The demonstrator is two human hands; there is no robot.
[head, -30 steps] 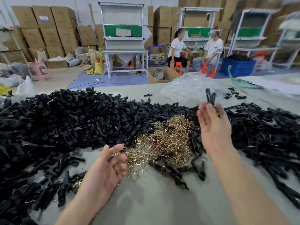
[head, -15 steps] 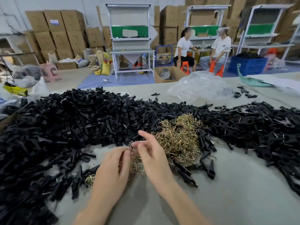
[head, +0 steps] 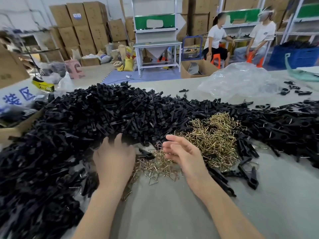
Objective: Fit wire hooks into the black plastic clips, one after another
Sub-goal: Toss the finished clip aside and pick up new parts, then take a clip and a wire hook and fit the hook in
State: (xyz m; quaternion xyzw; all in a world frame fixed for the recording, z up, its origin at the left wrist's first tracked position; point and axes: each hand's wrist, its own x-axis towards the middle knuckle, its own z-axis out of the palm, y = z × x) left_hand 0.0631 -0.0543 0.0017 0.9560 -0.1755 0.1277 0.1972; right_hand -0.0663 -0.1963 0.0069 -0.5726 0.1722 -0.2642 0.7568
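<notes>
A big heap of black plastic clips covers the left and middle of the table. More black clips lie in a pile on the right. A mound of brass-coloured wire hooks sits between them, spilling toward me. My left hand reaches forward, palm down, its fingertips on the near edge of the left heap, blurred by motion. My right hand hovers over the near hooks, and its thumb and fingers pinch one wire hook.
A crumpled clear plastic bag lies at the far right of the grey table. A cardboard box stands at the left edge. Two seated people, shelving and stacked cartons fill the background.
My right hand let go of a clip at the right pile, came back and picked a hook. My left hand moved from the hooks forward to the clip heap.
</notes>
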